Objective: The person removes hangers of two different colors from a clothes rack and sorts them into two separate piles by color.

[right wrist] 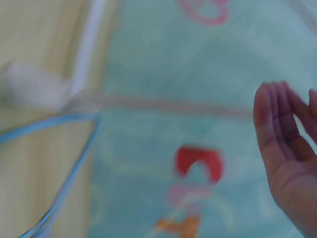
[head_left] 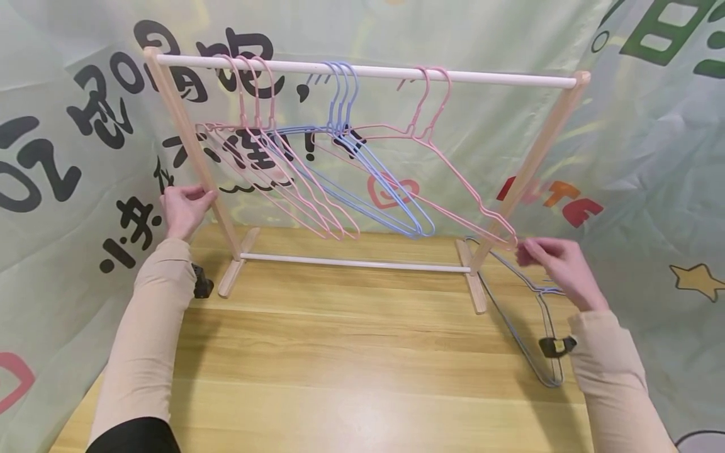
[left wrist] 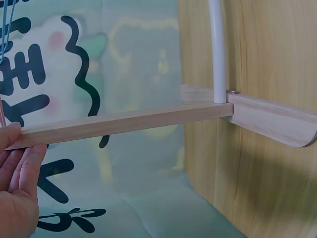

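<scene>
A clothes rack with a white top rail [head_left: 374,70] and wooden posts stands on the table. My left hand [head_left: 184,211] pinches its left post [left wrist: 124,124] between thumb and fingers. Three pink hangers [head_left: 273,119] hang at the left of the rail, three blue hangers [head_left: 347,107] in the middle and two pink hangers [head_left: 453,167] towards the right. Beside the lower right corner of the right pink hanger is my right hand [head_left: 557,264], near the right post [head_left: 527,170]. In the right wrist view, the right hand's fingers look extended, with nothing visible in them.
Blue-grey hangers [head_left: 518,333] lie on the wooden table [head_left: 351,352] at the right, by the rack's right foot [head_left: 471,283]. A printed cloth [head_left: 493,38] encloses the back and sides. A white lower bar [head_left: 357,262] joins the two posts.
</scene>
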Tool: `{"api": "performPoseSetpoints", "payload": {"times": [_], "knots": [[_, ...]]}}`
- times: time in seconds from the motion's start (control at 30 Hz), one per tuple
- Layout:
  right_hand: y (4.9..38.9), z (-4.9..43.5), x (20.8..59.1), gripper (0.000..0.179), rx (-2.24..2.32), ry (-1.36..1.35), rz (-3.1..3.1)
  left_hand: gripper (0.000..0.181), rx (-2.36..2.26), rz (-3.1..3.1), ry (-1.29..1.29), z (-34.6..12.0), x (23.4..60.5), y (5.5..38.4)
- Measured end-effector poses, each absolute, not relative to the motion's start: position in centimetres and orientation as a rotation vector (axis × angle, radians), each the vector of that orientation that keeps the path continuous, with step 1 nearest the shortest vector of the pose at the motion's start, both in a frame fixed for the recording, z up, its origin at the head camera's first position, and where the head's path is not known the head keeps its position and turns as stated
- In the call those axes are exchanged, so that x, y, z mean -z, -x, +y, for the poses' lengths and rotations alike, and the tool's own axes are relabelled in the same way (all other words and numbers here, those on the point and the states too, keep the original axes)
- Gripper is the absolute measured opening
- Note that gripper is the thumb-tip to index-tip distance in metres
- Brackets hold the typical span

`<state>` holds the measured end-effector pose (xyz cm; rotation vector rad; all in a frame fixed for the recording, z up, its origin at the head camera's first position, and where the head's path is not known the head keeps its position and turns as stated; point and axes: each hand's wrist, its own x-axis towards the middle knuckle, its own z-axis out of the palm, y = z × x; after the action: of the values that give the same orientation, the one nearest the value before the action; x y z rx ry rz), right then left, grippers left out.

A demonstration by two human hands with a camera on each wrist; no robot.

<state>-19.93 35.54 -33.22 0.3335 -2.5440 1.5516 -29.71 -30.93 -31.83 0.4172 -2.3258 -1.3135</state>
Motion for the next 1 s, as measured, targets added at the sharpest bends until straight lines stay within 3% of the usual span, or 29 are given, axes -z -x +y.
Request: {"api": "performPoseSetpoints", "payload": {"times": [0.27, 0.57, 1.0], "knots": [[23.3, 30.9, 26.7, 0.023, -1.878, -0.672, -2.512, 0.041, 1.326, -2.327, -0.419, -31.0, 31.7, 29.6], [25.0, 29.1, 25.4, 0.023, -1.859, -0.865, -2.675, 0.04, 1.318, -2.336, -0.424, -31.0, 31.8, 29.6], [22.9, 31.9, 25.3, 0.018, -1.525, -0.597, -2.665, 0.042, 1.28, -2.378, -0.46, -30.9, 31.8, 29.7]]}}
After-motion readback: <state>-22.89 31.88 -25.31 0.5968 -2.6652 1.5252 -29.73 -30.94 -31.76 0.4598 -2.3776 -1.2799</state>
